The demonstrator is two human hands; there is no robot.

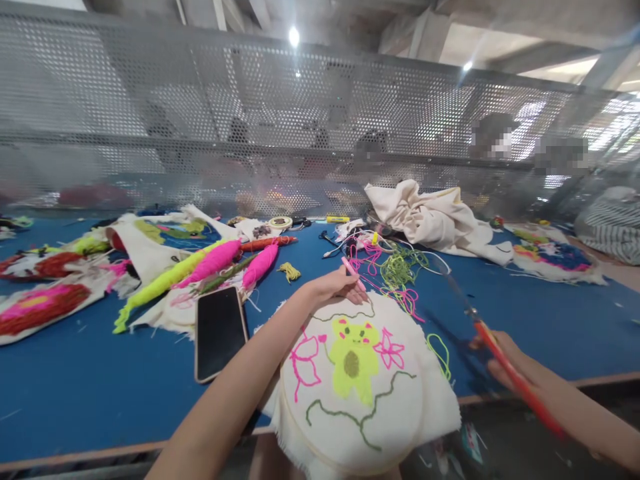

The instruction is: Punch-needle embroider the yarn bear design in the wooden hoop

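A round embroidery hoop (284,393) holds white cloth (400,427) near the table's front edge. The cloth carries a yellow-green bear figure, pink flowers and dark green lines. My left hand (337,285) rests at the hoop's far edge, its fingers closed around a slim pink punch needle (354,272). Its lower end is hidden by the fingers. To the right of the hoop, my right hand (510,360) grips red-handled scissors (493,343), held apart from the cloth. Their blades point away from me and look blurred.
Loose pink and green yarn (400,267) lies beyond the hoop. A phone (220,333) lies left of my forearm, near bundled yarn (215,260). Crumpled white cloth (430,217) sits at the back. A perforated metal screen (300,120) bounds the blue table (60,393).
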